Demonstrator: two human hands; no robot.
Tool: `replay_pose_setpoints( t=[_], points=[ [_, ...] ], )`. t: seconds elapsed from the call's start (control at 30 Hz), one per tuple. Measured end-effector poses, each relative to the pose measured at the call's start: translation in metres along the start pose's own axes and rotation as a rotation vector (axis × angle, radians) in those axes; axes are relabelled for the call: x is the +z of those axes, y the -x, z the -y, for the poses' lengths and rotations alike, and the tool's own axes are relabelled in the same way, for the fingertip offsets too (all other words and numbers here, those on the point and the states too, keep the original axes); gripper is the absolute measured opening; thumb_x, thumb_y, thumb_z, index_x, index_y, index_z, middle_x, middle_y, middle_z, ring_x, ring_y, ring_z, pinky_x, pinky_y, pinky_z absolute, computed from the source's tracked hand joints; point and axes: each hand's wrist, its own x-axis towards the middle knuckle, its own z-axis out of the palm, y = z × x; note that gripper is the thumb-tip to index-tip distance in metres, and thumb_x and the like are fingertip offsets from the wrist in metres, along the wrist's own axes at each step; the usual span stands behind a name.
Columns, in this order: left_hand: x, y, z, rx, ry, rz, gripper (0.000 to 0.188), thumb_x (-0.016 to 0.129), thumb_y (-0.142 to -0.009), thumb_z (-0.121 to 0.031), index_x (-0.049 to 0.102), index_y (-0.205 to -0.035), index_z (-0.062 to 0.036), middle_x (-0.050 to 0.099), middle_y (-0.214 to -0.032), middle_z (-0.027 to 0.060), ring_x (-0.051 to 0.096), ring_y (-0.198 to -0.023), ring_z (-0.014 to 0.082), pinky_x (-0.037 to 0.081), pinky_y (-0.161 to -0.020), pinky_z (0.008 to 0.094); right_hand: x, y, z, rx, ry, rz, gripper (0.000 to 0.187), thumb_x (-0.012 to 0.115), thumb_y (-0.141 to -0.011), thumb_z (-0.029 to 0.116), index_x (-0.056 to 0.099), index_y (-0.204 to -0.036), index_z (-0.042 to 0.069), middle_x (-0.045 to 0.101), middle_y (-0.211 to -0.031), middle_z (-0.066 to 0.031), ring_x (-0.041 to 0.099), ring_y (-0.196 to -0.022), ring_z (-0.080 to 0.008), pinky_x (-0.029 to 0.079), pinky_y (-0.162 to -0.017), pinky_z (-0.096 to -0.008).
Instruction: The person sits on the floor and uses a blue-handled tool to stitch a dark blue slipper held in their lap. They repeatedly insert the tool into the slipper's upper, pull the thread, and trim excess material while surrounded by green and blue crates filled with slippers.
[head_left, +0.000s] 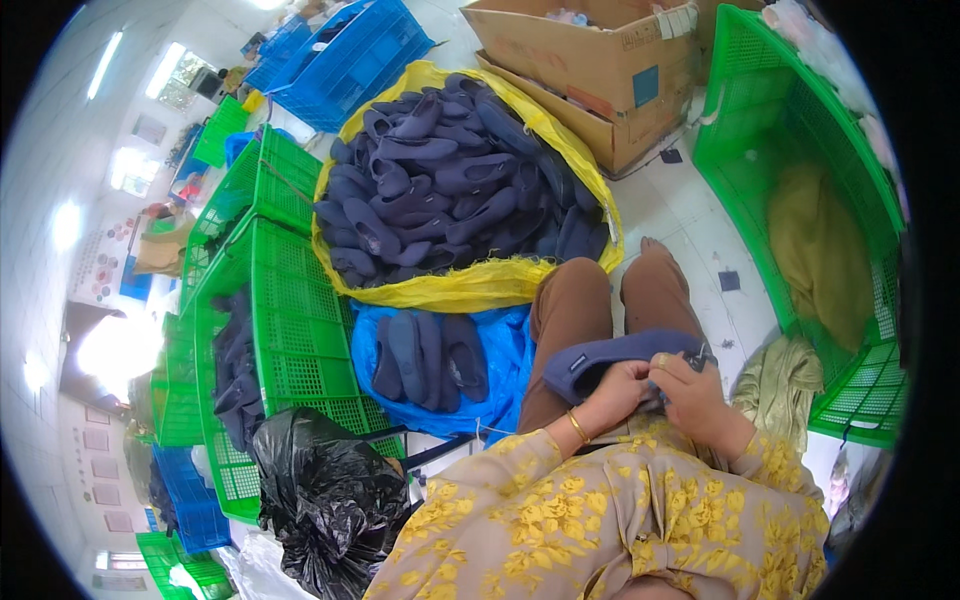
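Observation:
A navy fabric slipper-shoe [620, 352] lies across my lap, its opening facing me and a small dark label near the left end. My left hand [618, 393], with a gold bangle at the wrist, is closed on the shoe's near edge. Close beside it my right hand [692, 398] is closed with thumb and fingers pinched at the shoe's right end. A small grey-blue thing [703, 357] shows at the right fingers; its kind is too covered to tell. Both hands almost touch.
Ahead stands a yellow sack [470, 285] heaped with navy shoes [430, 180]. A blue bag [510, 345] holding several shoes sits left of my knees. Green crates [300, 310] line the left, with a black plastic bag [325, 500]. Cardboard boxes [590, 60] and a green crate [740, 130] stand right.

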Motion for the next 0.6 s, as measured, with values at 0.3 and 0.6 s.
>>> replay_pose_setpoints(
  t=[0.3,0.6],
  points=[
    [0.012,0.005,-0.017,0.301,-0.663,-0.227,0.013,0.066,-0.082,-0.013,0.064,-0.088,-0.0025,0.063,-0.075,0.0044,0.058,-0.072,0.0106,0.048,-0.064,0.0296,-0.017,-0.023,0.008,0.491,-0.703,-0.194,0.014,0.056,-0.091,0.009,0.057,-0.105,0.006,0.065,-0.092,-0.0131,0.065,-0.083,-0.0279,0.05,-0.075,-0.0338],
    [0.009,0.034,-0.162,0.412,-2.042,0.351,0.025,0.074,-0.072,-0.037,0.069,-0.081,-0.0144,0.062,-0.079,0.0083,0.058,-0.086,0.0298,0.042,-0.077,0.0466,-0.055,-0.046,0.007,0.567,-1.196,-0.032,0.01,0.055,-0.097,0.015,0.057,-0.101,0.005,0.062,-0.088,-0.0017,0.056,-0.083,-0.0092,0.046,-0.077,-0.0281]
  ],
)
